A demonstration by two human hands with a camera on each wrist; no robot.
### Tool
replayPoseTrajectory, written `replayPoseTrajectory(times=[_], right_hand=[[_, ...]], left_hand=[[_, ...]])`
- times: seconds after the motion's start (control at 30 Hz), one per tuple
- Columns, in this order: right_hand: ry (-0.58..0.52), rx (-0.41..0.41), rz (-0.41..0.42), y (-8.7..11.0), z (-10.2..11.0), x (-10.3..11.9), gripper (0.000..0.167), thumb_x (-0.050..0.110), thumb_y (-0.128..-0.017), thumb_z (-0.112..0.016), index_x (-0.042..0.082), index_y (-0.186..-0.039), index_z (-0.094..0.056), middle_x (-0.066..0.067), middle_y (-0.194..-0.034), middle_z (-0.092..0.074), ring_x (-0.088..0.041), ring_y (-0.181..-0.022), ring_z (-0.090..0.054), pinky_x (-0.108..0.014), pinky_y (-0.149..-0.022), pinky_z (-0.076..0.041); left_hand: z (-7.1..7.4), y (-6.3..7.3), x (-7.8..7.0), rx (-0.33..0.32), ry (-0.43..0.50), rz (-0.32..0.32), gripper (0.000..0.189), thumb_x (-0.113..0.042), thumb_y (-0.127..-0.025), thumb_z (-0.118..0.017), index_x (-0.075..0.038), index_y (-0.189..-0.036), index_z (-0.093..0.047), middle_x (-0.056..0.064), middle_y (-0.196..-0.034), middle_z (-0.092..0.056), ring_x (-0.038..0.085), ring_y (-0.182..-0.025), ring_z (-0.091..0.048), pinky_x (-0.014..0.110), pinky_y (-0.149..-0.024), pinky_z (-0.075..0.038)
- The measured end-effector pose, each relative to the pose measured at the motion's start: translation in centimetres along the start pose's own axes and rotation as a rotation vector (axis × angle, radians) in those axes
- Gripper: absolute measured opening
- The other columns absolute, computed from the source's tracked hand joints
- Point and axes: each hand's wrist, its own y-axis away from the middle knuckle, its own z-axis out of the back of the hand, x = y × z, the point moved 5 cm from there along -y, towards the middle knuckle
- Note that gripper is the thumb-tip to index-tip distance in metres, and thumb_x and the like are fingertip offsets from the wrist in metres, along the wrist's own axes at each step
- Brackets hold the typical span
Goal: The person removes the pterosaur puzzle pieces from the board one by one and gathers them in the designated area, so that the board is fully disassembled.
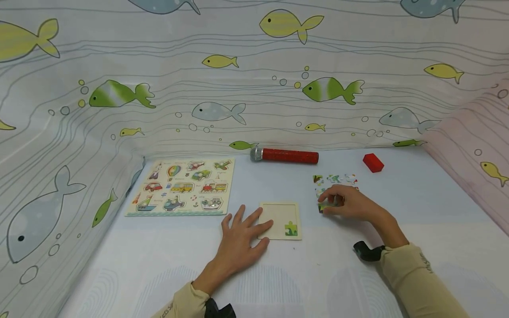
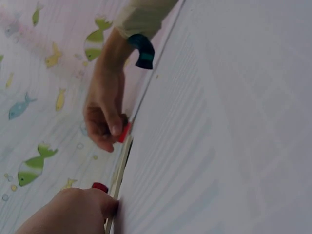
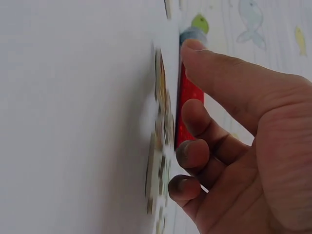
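Observation:
A shallow cream puzzle tray (image 1: 274, 214) lies on the table, with one green jigsaw piece (image 1: 291, 229) in its lower right corner. My left hand (image 1: 240, 240) rests with spread fingers on the tray's left side and the table beside it. To the right, several colourful jigsaw pieces (image 1: 335, 178) lie close together. Over their near part is my right hand (image 1: 347, 202), fingers bent and thumb apart from them. In the right wrist view, nothing shows between the thumb and fingers of that hand (image 3: 253, 131); the piece edges (image 3: 156, 165) lie just beyond the fingertips. The hand covers some pieces.
A vehicle picture puzzle board (image 1: 184, 187) lies at the left. At the back are a red microphone (image 1: 290, 156) with a silver head and a red block (image 1: 373, 163). A fish-print cloth (image 1: 254, 88) hangs behind and at both sides.

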Motion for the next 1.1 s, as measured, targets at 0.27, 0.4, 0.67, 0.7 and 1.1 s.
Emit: replayPoseTrajectory(times=[0.27, 0.4, 0.67, 0.7, 1.1], right_hand=[[-0.010, 0.069, 0.061, -1.0, -2.6, 2.9, 0.032, 0.020, -0.084, -0.084, 0.018, -0.115, -0.076, -0.001, -0.098, -0.065, -0.017, -0.084, -0.053, -0.025, -0.072, -0.046], [0.017, 0.098, 0.090, -1.3, -3.9, 4.6, 0.034, 0.022, -0.084, -0.084, 0.020, -0.118, -0.076, 0.001, -0.103, -0.065, -0.018, -0.094, -0.053, -0.030, -0.081, -0.046], [0.138, 0.049, 0.200, -1.5, -6.1, 6.8, 0.042, 0.027, -0.082, -0.086, 0.022, -0.122, -0.075, 0.004, -0.111, -0.067, -0.015, -0.107, -0.052, -0.039, -0.092, -0.042], [0.148, 0.047, 0.199, -1.5, -6.3, 6.9, 0.043, 0.028, -0.082, -0.086, 0.023, -0.123, -0.074, 0.005, -0.112, -0.066, -0.015, -0.108, -0.051, -0.039, -0.092, -0.041], [0.208, 0.055, 0.210, -1.3, -7.3, 7.5, 0.036, 0.029, -0.085, -0.083, 0.027, -0.120, -0.074, 0.003, -0.114, -0.061, -0.016, -0.108, -0.050, -0.041, -0.090, -0.039]], left_hand=[[0.2, -0.1, 0.1, -0.008, -0.001, 0.012, 0.039, -0.039, -0.093, -0.065, -0.034, -0.132, -0.070, 0.003, -0.153, -0.055, 0.050, -0.148, -0.034, 0.074, -0.109, -0.020], [0.3, -0.2, 0.1, -0.042, -0.009, 0.015, 0.038, -0.038, -0.094, -0.065, -0.032, -0.131, -0.070, 0.005, -0.152, -0.056, 0.054, -0.149, -0.029, 0.074, -0.107, -0.020], [0.4, -0.2, 0.1, -0.058, -0.042, 0.020, 0.037, -0.037, -0.095, -0.064, -0.032, -0.131, -0.070, 0.005, -0.151, -0.057, 0.054, -0.149, -0.027, 0.073, -0.107, -0.019], [0.4, -0.2, 0.2, -0.053, -0.040, 0.023, 0.037, -0.038, -0.096, -0.063, -0.032, -0.132, -0.070, 0.005, -0.152, -0.056, 0.053, -0.150, -0.028, 0.073, -0.108, -0.018], [0.3, 0.0, 0.4, -0.023, -0.041, 0.037, 0.037, -0.039, -0.097, -0.062, -0.034, -0.133, -0.068, 0.003, -0.154, -0.054, 0.049, -0.147, -0.037, 0.072, -0.109, -0.017]])
